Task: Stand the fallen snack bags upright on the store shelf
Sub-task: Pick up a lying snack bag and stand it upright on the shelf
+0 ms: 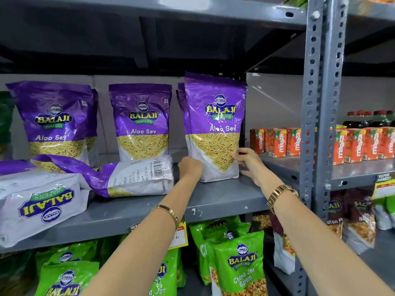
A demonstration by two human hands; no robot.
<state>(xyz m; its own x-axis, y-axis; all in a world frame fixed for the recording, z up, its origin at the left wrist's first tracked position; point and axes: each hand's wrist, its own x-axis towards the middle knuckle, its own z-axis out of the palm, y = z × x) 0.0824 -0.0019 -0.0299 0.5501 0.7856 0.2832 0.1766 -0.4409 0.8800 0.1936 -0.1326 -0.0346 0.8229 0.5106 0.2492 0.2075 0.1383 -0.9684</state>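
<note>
A purple Aloo Sev bag [214,124] stands upright at the right end of the grey shelf [224,199]. My left hand [190,168] is curled against its lower left corner. My right hand [249,162] touches its lower right edge with fingers spread. Two more purple bags stand upright behind, one in the middle [142,121] and one at the left [54,119]. A fallen bag [132,178] lies on its side, back face up, left of my hands. Another fallen bag [36,207] lies flat at the shelf's front left.
A grey perforated upright post [320,103] stands right of the held bag. Red juice cartons [277,143] fill the neighbouring shelf. Green snack bags [239,263] stand on the shelf below. The shelf above [149,9] hangs low over the bags.
</note>
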